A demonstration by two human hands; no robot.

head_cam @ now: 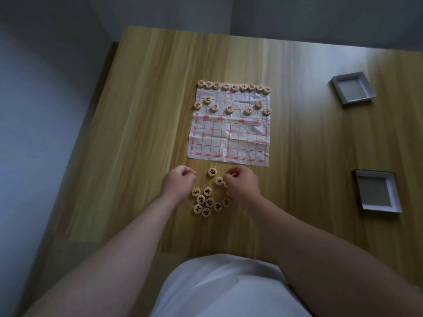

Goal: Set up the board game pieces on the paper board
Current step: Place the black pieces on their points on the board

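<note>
Sixteen red-lettered xiangqi discs (230, 109) fill the far half of the paper board (229, 143). Black-lettered discs (207, 191) lie loose on the table (137, 110) at its near edge. The left hand (177, 181) and right hand (242, 183) hover there with fingers curled; whether either grasps a disc cannot be told. Each disc should sit on a line crossing, mirroring red, without dragging the creased sheet.

A light yellow-brown wood-grain laminate table (142, 124) lies under the left hand (177, 183) and the right hand (243, 185) and runs on well beyond them. Past its far edge stands a plain dark grey wall (274, 14). Left of the left hand, a paler blue-grey surface (41, 99) borders the table; whether it is wall or floor is unclear. The light is dim.
</note>
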